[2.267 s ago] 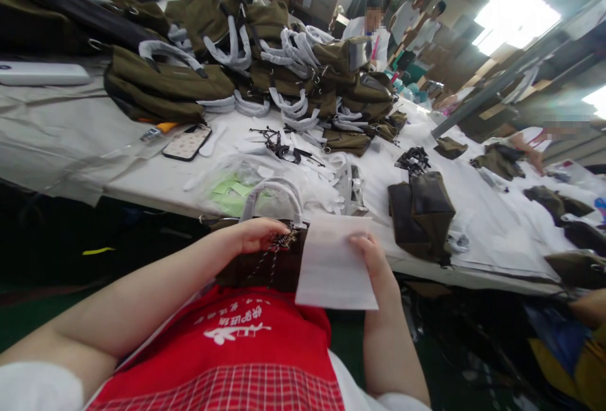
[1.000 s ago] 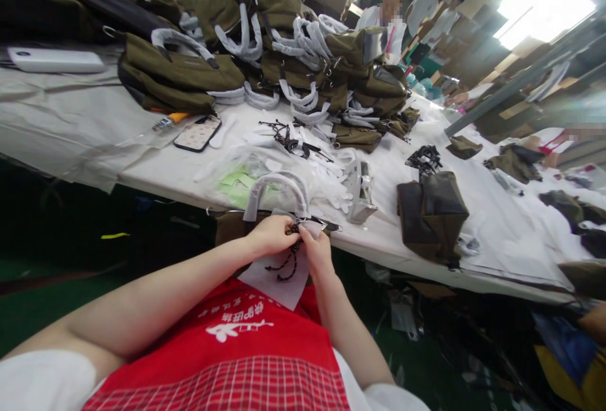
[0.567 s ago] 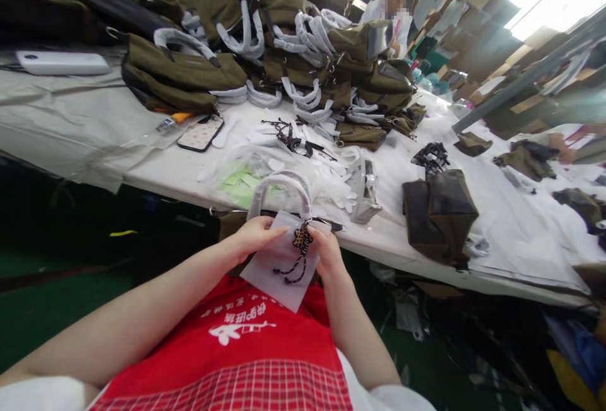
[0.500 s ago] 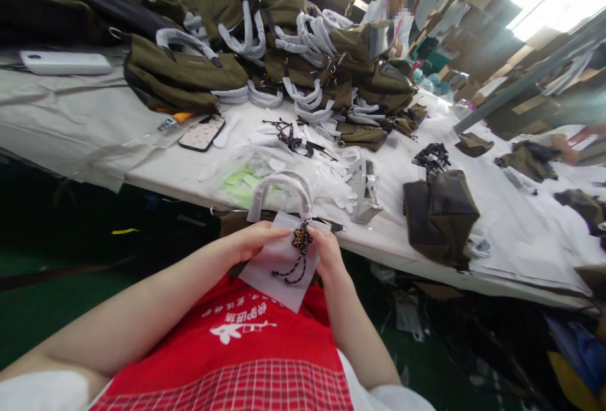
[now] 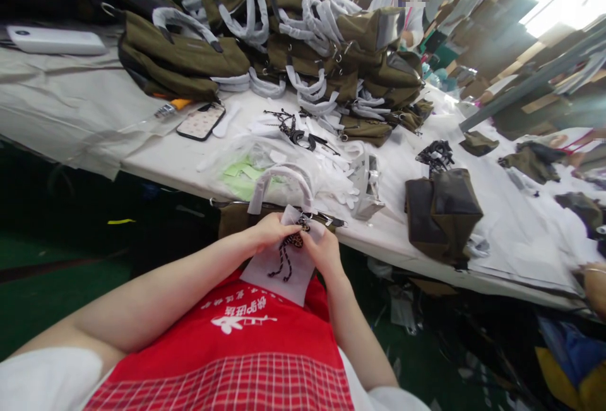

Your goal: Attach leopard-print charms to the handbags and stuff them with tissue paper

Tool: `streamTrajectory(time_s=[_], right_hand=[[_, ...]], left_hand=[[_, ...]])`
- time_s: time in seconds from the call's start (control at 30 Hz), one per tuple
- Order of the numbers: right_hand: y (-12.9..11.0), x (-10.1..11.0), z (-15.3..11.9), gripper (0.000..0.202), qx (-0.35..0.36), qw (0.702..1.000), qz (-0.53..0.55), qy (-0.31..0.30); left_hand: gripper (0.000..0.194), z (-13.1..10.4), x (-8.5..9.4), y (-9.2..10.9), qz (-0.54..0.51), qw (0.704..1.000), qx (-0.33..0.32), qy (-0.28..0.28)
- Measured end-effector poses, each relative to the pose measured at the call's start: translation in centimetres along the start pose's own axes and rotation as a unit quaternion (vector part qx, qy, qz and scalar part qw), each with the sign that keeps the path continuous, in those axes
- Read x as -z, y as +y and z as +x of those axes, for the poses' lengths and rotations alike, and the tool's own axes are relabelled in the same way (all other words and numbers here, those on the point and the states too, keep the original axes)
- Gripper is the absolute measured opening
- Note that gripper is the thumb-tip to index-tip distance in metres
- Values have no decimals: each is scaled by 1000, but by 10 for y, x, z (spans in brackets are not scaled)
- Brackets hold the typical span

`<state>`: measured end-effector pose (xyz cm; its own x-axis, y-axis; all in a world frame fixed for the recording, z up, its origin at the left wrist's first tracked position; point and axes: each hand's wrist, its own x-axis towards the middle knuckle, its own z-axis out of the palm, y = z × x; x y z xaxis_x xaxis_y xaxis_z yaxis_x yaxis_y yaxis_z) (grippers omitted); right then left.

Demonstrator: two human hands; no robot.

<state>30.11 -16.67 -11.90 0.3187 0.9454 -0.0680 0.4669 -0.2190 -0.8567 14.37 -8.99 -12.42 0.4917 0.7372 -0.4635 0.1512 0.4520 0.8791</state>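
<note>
My left hand [image 5: 274, 232] and my right hand [image 5: 324, 250] meet at the table edge, thumbs and fingertips closed on a small leopard-patterned charm [image 5: 297, 242]. Its black-and-white cords [image 5: 283, 264] dangle over a translucent white sheet [image 5: 265, 275] that lies behind the charm. The sheet reaches up beneath my fingers. Just beyond them is an olive handbag [image 5: 231, 220] with a zip along its top, propped against the table edge. Its wrapped handle [image 5: 284, 176] arches upward. My fingers partly cover the charm's top end.
Olive bags [image 5: 175, 60] with wrapped handles are piled at the back. A phone [image 5: 201, 122], black cords [image 5: 298, 130] and plastic with green pieces [image 5: 243, 174] lie nearer. A dark bag [image 5: 442, 215] sits at the right edge. A person [image 5: 407, 4] is across the table.
The charm has turned and sits more under my thumbs, with its cords hanging further left. My fingertips have closed in on it. The view has shifted slightly.
</note>
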Motion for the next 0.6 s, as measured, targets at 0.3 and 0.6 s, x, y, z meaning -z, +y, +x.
streamTrajectory(time_s=[0.3,0.6], right_hand=[[11,1,-5,29,-64,990,123,23],[-10,-12,13,29,-69,997,22,0]], left_hand=[[48,4,-5,-5,14,999,-36,24],[24,-5,-6,4,53,998,-5,37]])
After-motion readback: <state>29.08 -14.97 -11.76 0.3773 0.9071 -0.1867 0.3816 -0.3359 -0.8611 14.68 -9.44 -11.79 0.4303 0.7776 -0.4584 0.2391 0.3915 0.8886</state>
